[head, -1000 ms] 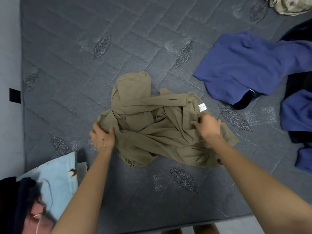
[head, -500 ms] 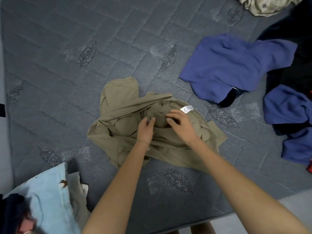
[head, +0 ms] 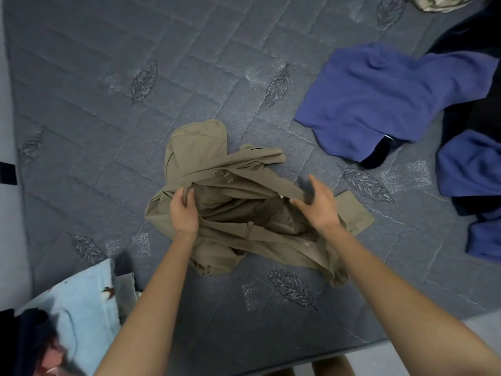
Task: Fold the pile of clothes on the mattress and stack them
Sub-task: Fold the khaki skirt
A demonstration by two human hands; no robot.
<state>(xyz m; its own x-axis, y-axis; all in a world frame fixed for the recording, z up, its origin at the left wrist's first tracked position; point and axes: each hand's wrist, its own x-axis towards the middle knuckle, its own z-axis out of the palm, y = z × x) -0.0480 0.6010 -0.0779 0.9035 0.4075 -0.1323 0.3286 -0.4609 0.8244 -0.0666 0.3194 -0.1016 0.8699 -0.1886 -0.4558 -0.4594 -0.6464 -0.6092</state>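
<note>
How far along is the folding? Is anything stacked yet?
Early. No folded stack shows plainly. In hand: the left hand grips the crumpled khaki garment, the right hand at its other side. Left: the blue garments and dark clothes lie loose on the mattress.

Bedroom in a home. A bare grey quilted mattress [head: 189, 63] with stitched leaf motifs fills nearly the whole frame. Loose laundry lies scattered on it: crumpled khaki garment [head: 244, 185] at centre, blue garment [head: 379, 99] upper right, more blue and dark clothes [head: 474, 164] along the right edge, patterned cloth [head: 433, 2] at the top right corner. Light blue bird-print fabric [head: 81, 302] at lower left. A pale floor [head: 488, 328] strip shows past the mattress edge at lower right.
</note>
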